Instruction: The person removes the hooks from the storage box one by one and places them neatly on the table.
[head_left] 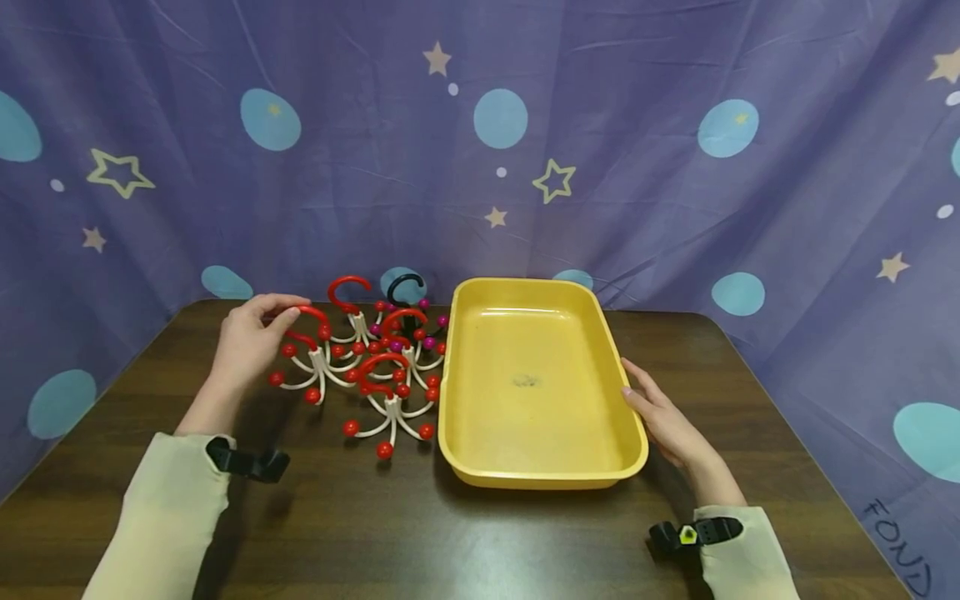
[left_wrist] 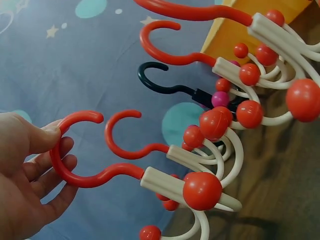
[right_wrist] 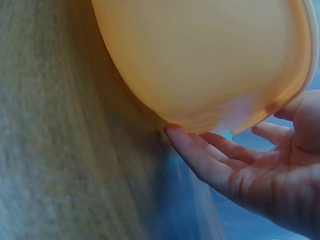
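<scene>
My left hand (head_left: 255,333) pinches the red hook of a multi-arm hanger (head_left: 318,363), thumb on one side and fingers behind. This hanger has a white stem and curved white arms ending in red balls; it stands upright among others like it. In the left wrist view its hook (left_wrist: 75,181) lies against the fingers. At the right side of a yellow tray (head_left: 543,480), my right hand (head_left: 667,423) touches the rim and outer wall, its fingers fairly straight. The tray wall (right_wrist: 200,65) fills much of the right wrist view.
Beside the tray's left wall crowd more red-and-white hangers (head_left: 392,408). A black hanger (left_wrist: 202,97) with pink balls stands behind them. Everything sits on a dark wooden table (head_left: 360,533); a patterned purple curtain (head_left: 615,217) hangs behind its far edge.
</scene>
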